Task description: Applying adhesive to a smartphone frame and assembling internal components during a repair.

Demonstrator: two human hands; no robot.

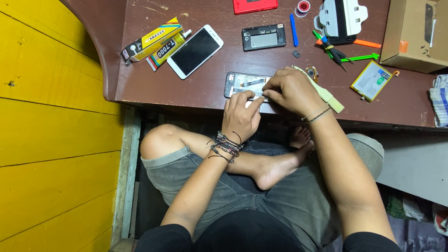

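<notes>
An opened phone body (243, 84) with bare insides lies near the front edge of the brown table (140, 84). My left hand (240, 114) presses its fingertips on the phone's near edge. My right hand (290, 89) pinches at the same spot, thumb and forefinger together on a small part that I cannot make out. A pale brush (326, 95) is tucked in the right hand and sticks out to the right. Both wrists wear bands.
On the table: a white-edged phone (195, 51), a glue tube box (156, 42), a black phone frame (263, 37), a blue pry tool (293, 30), green and orange tools (366, 57), a yellow battery (372, 80), a cardboard box (415, 35). Yellow wall (51, 116) left.
</notes>
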